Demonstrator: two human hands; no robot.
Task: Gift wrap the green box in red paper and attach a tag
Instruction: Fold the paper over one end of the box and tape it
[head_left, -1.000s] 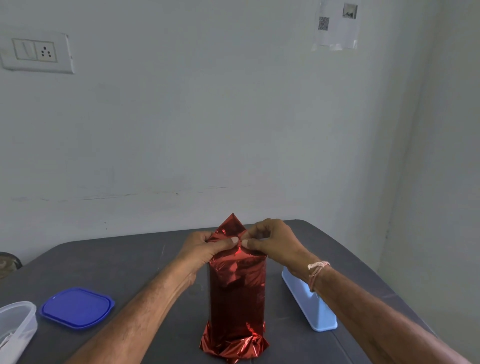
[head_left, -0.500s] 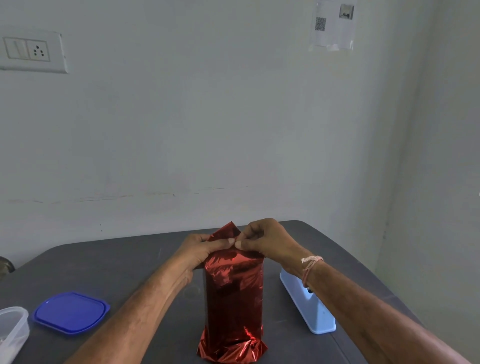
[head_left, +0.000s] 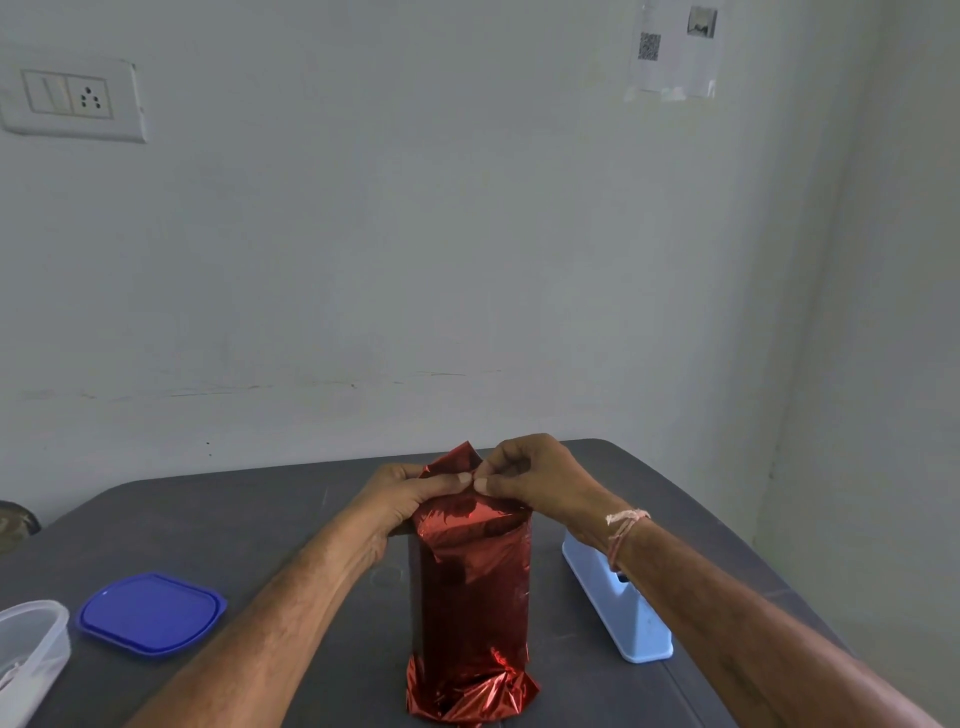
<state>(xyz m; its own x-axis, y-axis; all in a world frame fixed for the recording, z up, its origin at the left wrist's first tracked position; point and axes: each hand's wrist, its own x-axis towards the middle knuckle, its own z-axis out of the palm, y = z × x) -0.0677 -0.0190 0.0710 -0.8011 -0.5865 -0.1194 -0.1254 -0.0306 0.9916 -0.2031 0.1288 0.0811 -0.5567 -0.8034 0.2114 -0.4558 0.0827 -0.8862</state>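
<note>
Green box stands upright mid-worktop (head_left: 260, 525), hidden under red paper (head_left: 470, 587). I have left hand (head_left: 410, 493) and right hand (head_left: 540, 483) pinching the top flap, fingers closed on it. Paper looks thin, slick, probably tears easily. Grip folded edges, not the loose bottom skirt.

Soft, even daylight, sharp focus, glints on the red foil (head_left: 470, 582), wide-angle bending at edges.

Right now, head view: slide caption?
Left hand and right hand pinch the red paper together atop the upright parcel, between blue lid and pale blue holder.
</note>
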